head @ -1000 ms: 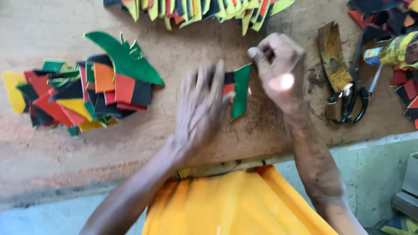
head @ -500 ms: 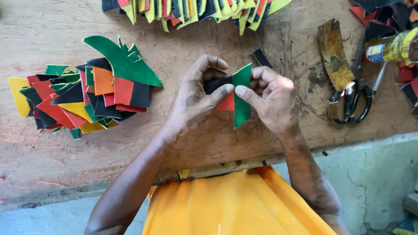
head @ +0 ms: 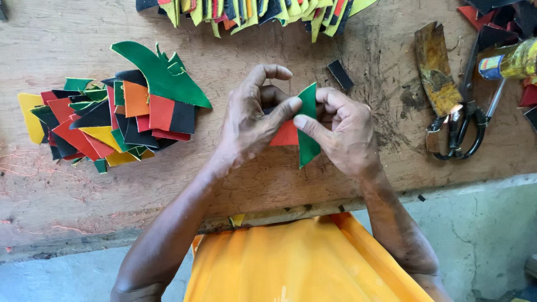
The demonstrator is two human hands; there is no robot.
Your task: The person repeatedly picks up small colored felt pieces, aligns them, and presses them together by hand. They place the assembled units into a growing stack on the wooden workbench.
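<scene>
A big wooden table [head: 67, 184] filled most of the view. Its top was pale brown, rough and scratched, with dark stains near the right side. Thin pink threads lay on it at the left. The front edge of the table was worn and chipped, with small dark nails along it. Below the table there was a grey concrete floor [head: 486, 223], a bit dusty, with small cracks. Soft daylight fell on everything, and the shadows were faint. No walls or windows showed.
</scene>
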